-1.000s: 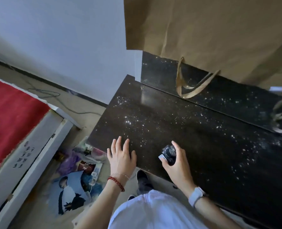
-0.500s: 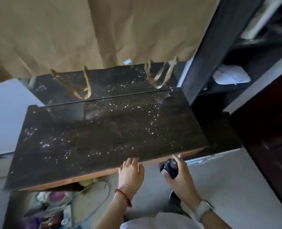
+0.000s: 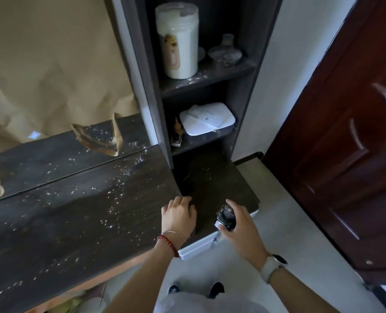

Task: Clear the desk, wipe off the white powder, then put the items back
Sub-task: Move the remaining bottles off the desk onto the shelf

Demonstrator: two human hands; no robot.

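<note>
The dark desk top (image 3: 58,218) is speckled with white powder (image 3: 119,190), thickest toward its right end. My left hand (image 3: 179,214) rests at the desk's right front corner, fingers curled loosely with nothing in them. My right hand (image 3: 238,219) holds a small dark bottle-like object (image 3: 227,216) with a white end, just above the lower dark cabinet top (image 3: 212,181) to the right of the desk.
A tall dark shelf unit (image 3: 207,80) stands right of the desk, holding a white powder canister (image 3: 178,41), a small vase (image 3: 227,49) and a white box (image 3: 206,118). Brown paper (image 3: 52,64) covers the mirror behind. A red-brown door (image 3: 350,143) is at right.
The view has swung right from the desk's left end to its right end and the shelf unit. Both hands moved right along the front edge; the right still grips the dark object.
</note>
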